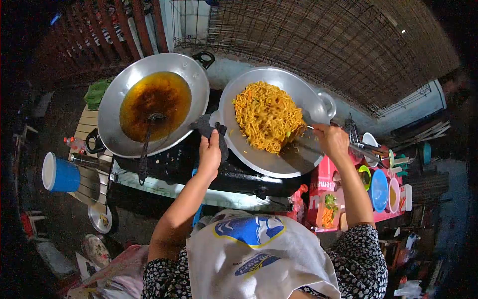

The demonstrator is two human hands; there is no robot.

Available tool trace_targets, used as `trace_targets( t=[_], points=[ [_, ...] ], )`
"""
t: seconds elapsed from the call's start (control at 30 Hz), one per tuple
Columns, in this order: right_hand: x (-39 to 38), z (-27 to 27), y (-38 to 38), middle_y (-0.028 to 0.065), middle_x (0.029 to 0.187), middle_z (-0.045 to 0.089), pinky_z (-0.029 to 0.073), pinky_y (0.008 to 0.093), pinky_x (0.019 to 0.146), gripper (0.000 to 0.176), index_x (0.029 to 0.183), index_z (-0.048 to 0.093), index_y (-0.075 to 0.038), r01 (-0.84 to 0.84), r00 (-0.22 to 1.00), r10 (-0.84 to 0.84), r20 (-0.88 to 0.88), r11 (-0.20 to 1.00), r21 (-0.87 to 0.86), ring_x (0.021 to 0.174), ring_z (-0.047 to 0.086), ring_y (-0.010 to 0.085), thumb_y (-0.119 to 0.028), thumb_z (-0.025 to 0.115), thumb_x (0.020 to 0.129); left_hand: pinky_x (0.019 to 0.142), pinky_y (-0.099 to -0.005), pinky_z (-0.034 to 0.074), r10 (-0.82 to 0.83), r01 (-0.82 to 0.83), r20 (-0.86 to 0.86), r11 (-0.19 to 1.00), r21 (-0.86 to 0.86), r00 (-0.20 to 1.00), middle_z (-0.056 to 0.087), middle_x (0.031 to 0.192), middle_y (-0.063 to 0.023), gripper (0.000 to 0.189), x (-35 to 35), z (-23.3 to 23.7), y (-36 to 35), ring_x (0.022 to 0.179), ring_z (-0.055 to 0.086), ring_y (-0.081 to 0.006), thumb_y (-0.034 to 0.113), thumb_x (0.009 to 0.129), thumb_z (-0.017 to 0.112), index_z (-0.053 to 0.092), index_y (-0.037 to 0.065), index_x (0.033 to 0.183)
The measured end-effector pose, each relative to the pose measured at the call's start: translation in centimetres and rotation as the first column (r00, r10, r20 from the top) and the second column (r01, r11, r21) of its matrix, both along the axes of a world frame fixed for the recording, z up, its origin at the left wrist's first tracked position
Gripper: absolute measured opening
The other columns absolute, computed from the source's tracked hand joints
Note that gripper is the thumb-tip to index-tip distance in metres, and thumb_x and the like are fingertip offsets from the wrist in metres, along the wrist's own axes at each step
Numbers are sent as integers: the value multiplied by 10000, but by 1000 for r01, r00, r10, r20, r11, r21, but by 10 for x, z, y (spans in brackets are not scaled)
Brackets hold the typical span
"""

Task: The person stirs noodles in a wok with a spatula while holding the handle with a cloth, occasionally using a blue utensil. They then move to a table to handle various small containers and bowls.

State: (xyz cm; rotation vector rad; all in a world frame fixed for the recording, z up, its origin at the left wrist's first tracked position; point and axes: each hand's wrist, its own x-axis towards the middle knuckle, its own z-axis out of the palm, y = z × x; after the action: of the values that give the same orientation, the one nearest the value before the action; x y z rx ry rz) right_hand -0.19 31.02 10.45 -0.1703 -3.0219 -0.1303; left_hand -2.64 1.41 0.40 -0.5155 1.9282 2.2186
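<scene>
Head view: noodles (266,112) lay heaped in wok (251,162) on stove (234,180); looked soft, slippery, easily broken, better lifted with utensil (310,127). Loaded wok probably heavy, stiff, best gripped at side handles (328,104) through cloth. Left hand (211,155) pinched dark cloth (201,125) at wok's left rim, elbow bent, forearm slanting inward. Right hand (332,141) curled around utensil, forearm reaching forward and inward; utensil's far end unclear.

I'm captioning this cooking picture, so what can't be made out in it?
All in the head view:
Far end of the right hand's utensil: lost among noodles.
What lies beneath the dark cloth at the left hand: covered by it.
Left wok's bottom: under dark liquid.
</scene>
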Motion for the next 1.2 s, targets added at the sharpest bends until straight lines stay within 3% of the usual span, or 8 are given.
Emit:
trace_targets(
  t=[0.27,0.33,0.43,0.67,0.73,0.93,1.0,1.2],
  points=[
    [5,62,-19,73,788,615,470,364,599,164,860,648,-169,-57,988,90,-125,969,241,670,598,254,-191,532,746,907,-292,315,-19,25,-93,998,64,995,442,1203,-123,471,1,-2,-2,1084,429,-211,315,874,419,355,15,1230],
    [1,69,-20,77,729,589,462,369,567,185,851,651,-165,-302,897,397,-194,872,386,643,585,248,-161,534,707,903,-289,318,-32,37,-66,997,72,997,449,1194,-117,461,1,2,-5,1077,434,-208,311,873,422,364,19,1225],
    [-4,79,-25,81,683,564,454,373,540,199,832,652,-162,-385,865,486,-122,800,460,629,572,245,-137,528,677,890,-286,327,-32,32,-12,998,46,999,466,1171,-103,441,2,-2,-7,1056,447,-199,302,872,428,379,25,1212],
    [-42,53,34,68,697,613,483,339,517,128,770,626,-165,-183,983,144,116,840,511,616,611,240,-160,527,688,877,-283,332,-6,6,-65,1000,1,998,492,1136,-96,415,9,18,-5,1030,457,-189,286,871,434,403,17,1186],
    [-59,21,31,95,725,619,494,370,553,140,782,625,-147,-122,975,20,223,882,455,658,618,258,-213,515,725,874,-282,333,5,-5,-41,1000,-22,999,499,1125,-101,409,7,22,-5,1021,464,-193,282,869,437,413,14,1176],
    [-65,-64,13,113,780,619,462,370,614,176,864,640,-169,-64,991,97,96,951,-302,708,597,288,-275,596,730,861,-285,340,-51,50,-35,998,-28,998,514,1100,-107,418,3,5,-12,1001,476,-198,290,863,445,418,5,1167],
    [-56,-46,18,108,768,619,466,375,626,184,865,643,-199,-40,989,82,123,949,-312,713,595,289,-313,593,730,984,-331,220,-157,159,-34,984,77,987,331,1295,-153,665,3,2,-15,1195,305,-219,417,833,461,262,-42,1271],
    [-24,30,17,106,728,618,472,375,605,178,847,652,-216,-61,997,64,37,996,-72,672,597,283,-330,594,724,862,-279,341,-49,55,-88,996,64,995,513,1104,-107,434,2,-4,-9,1008,473,-196,311,863,451,421,4,1169]
  ],
)
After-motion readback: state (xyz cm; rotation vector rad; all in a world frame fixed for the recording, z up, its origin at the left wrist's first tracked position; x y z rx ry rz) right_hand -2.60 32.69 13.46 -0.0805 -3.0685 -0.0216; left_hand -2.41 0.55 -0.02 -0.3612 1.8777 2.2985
